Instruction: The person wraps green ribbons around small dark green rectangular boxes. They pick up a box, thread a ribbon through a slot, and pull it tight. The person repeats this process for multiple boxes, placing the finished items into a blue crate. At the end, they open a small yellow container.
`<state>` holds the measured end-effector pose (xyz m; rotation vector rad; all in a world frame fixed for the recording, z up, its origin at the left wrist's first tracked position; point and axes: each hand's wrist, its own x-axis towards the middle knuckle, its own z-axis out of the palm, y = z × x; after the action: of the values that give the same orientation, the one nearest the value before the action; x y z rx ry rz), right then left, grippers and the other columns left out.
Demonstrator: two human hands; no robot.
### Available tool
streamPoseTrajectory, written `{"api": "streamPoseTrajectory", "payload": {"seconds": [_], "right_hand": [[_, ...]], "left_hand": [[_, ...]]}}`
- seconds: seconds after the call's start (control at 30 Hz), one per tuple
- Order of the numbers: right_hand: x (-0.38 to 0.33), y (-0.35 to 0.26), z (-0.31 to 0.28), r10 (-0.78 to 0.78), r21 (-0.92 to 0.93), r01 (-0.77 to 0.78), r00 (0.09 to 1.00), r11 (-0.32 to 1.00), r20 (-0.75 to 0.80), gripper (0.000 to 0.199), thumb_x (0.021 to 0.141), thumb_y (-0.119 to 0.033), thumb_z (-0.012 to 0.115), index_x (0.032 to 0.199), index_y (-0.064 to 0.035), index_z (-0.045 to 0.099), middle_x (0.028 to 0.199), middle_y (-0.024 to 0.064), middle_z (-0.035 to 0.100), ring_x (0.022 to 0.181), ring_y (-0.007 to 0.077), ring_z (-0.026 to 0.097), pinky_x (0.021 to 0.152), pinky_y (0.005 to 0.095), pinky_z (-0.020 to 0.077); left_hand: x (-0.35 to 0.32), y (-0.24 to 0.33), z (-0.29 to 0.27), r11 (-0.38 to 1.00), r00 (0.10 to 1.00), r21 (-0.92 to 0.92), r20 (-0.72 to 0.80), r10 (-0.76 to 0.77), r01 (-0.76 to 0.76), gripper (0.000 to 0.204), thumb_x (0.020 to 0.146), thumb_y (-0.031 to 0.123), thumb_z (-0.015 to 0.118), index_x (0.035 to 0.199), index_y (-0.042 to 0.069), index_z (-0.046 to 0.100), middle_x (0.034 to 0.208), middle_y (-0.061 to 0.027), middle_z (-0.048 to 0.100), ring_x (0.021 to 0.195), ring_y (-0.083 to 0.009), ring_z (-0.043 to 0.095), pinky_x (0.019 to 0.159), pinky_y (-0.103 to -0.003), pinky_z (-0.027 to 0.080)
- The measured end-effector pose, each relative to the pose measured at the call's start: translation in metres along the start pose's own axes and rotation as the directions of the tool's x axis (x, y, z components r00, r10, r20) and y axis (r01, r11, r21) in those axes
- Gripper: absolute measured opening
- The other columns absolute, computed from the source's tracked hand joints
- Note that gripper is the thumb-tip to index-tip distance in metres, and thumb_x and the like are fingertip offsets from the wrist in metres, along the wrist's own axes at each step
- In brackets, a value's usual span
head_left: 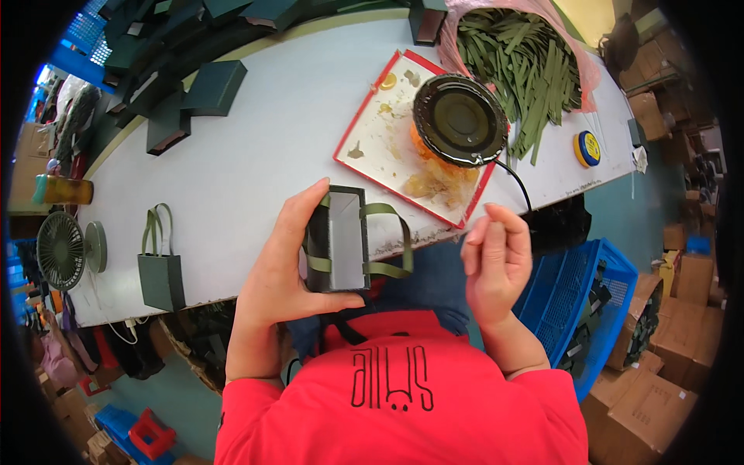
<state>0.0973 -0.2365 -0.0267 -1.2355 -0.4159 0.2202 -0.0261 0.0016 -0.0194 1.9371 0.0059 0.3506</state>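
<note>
White table (232, 178) runs far-left to right, its edge bowed by the lens. On it: a red-rimmed tray (364, 132) smeared with yellowish glue, a round black pot (461, 120) on the tray's right end with a black cable (515, 182) running off it, and a heap of green ribbon strips (519, 66) far right. A yellow-and-blue disc (587, 147) sits near the right edge. A finished dark green bag (161, 275) stands near left, with a small fan (66, 249) beside it. Dark green boxes (186, 93) are stacked far left.

Blue crate (573, 302) at my right, cardboard boxes (666, 372) beyond it.

My left hand (283, 267) is clamped on a small dark green bag (337, 239) with olive handles, at the near table edge, in front of my chest. My right hand (496, 260) is empty, fingers loosely curled, just right of the bag.

Crate contents too dark to make out. Glue-pot contents unclear.
</note>
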Motion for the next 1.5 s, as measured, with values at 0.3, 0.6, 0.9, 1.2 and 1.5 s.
{"api": "streamPoseTrajectory", "payload": {"seconds": [0.3,0.6,0.9,1.2,1.5], "right_hand": [[-0.008,0.005,-0.009,-0.005,-0.018,0.005,1.000,1.000,0.022,0.015,0.108,-0.013,0.044,0.111,-0.0021,0.054,0.078,0.0107,0.060,0.048,0.0078,0.043,0.043,0.0193,0.0340],[-0.003,0.006,-0.004,0.055,0.083,-0.065,0.990,0.994,0.127,0.027,0.110,-0.022,0.039,0.090,-0.0045,0.043,0.066,0.0069,0.045,0.048,0.0107,0.038,0.043,0.0226,0.0339],[-0.006,0.003,0.004,0.151,-0.069,-0.139,0.967,0.988,0.206,0.009,0.106,-0.009,0.051,0.110,-0.0010,0.053,0.091,0.0109,0.067,0.058,0.0076,0.053,0.053,0.0209,0.0420],[-0.007,-0.002,0.013,0.062,-0.147,-0.031,0.975,0.989,0.212,0.013,0.098,0.004,0.059,0.110,0.0007,0.060,0.097,0.0105,0.069,0.064,0.0071,0.056,0.058,0.0197,0.0471],[0.005,-0.010,-0.029,0.149,-0.181,-0.155,0.988,0.971,-0.048,0.019,0.101,-0.001,0.055,0.119,0.0030,0.061,0.092,0.0103,0.069,0.057,0.0057,0.053,0.052,0.0197,0.0418]], "left_hand": [[-0.017,0.018,-0.042,0.819,0.968,0.537,-0.238,-0.083,0.202,0.102,0.056,0.016,0.093,0.146,0.005,0.045,0.145,-0.0173,0.046,0.133,-0.0372,0.046,0.111,-0.044,0.039],[-0.093,0.020,-0.115,0.299,0.672,0.615,-0.725,-0.148,0.730,0.091,0.068,0.024,0.087,0.147,0.009,0.045,0.145,-0.0200,0.046,0.132,-0.0385,0.044,0.111,-0.048,0.036],[-0.067,0.009,-0.119,0.155,0.787,0.774,-0.617,-0.032,0.613,0.075,0.081,0.026,0.078,0.147,0.011,0.046,0.157,-0.0179,0.038,0.149,-0.0405,0.026,0.116,-0.060,0.022],[0.081,-0.094,-0.156,0.459,0.829,0.712,-0.548,-0.112,0.532,0.079,0.087,0.051,0.070,0.152,0.015,0.042,0.165,-0.0078,0.026,0.153,-0.0358,0.016,0.114,-0.073,0.009],[0.071,-0.088,-0.086,0.260,0.929,0.892,-0.348,-0.126,0.369,0.094,0.080,0.052,0.074,0.152,0.005,0.036,0.159,-0.0182,0.033,0.148,-0.0401,0.027,0.111,-0.075,0.015]]}}
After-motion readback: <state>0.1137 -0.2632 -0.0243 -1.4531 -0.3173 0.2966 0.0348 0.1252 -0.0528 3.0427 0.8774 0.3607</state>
